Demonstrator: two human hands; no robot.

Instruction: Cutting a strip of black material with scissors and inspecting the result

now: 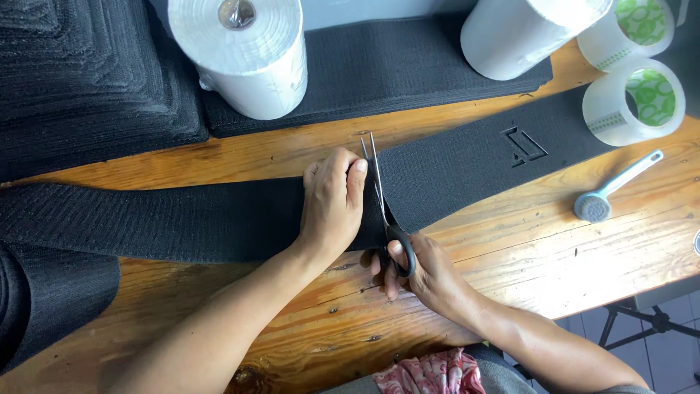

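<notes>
A: So, what is each hand doing?

B: The right hand has its fingers through the black loops of the scissors, closed around the handles. The blades stand slightly apart and point away from the person, across the black fabric strip.

A: And the left hand?

B: It lies flat, palm down, pressing the strip onto the bench, with the fingers together and the fingertips right beside the blades. It grips nothing.

A: Where does the strip run?

B: It crosses the wooden bench from the left edge toward the upper right, and the scissors sit about midway along it. To the right of the cut line the strip carries a small angular cut-out mark.

A: What lies around it?

B: Behind the strip there are stacked black fabric sheets at the far left and more black sheets in the middle. 2 white rolls stand on them, one roll left of centre and another roll to the right. At the far right sit 2 rolls of clear tape, and near them a small blue-handled brush lies on the bare wood.
</notes>
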